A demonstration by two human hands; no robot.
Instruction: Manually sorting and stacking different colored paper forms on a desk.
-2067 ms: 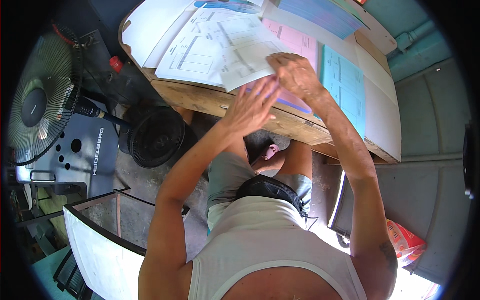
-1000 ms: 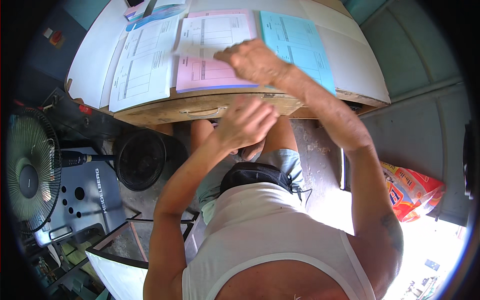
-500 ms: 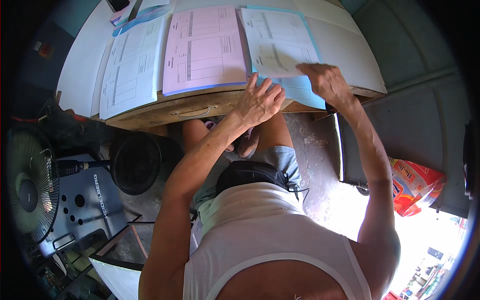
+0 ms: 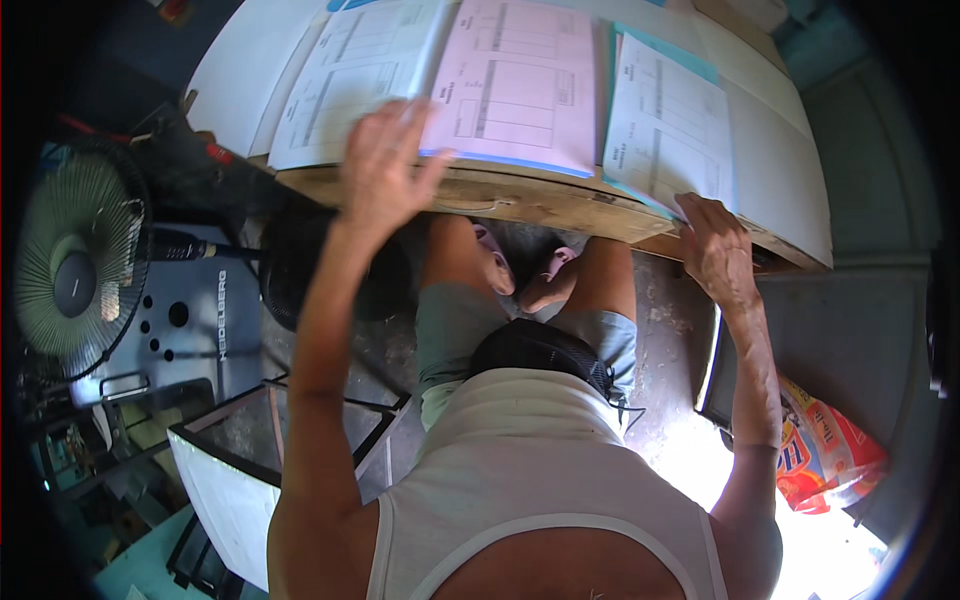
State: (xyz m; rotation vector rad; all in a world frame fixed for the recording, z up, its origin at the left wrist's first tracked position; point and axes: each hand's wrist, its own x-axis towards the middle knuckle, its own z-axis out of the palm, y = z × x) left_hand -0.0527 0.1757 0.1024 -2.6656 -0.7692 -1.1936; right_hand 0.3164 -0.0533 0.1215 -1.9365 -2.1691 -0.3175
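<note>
Three stacks of printed forms lie on a wooden table (image 4: 520,200): white sheets (image 4: 340,80) at left, pink sheets (image 4: 520,90) in the middle, white sheets on blue ones (image 4: 670,130) at right. My left hand (image 4: 385,165) hovers with fingers spread over the near edge between the white and pink stacks, holding nothing. My right hand (image 4: 715,245) rests on the table's near edge, its fingers touching the lower corner of the right-hand stack.
A standing fan (image 4: 75,265) and a grey metal machine panel (image 4: 195,320) are at left. A dark round object (image 4: 290,270) sits under the table. A glass-topped frame (image 4: 250,440) is by my left side. A colourful bag (image 4: 825,450) lies at right.
My left hand has moved left from the table edge up to the white and pink stacks. My right hand has slid down to the table's edge at the right stack's corner.
</note>
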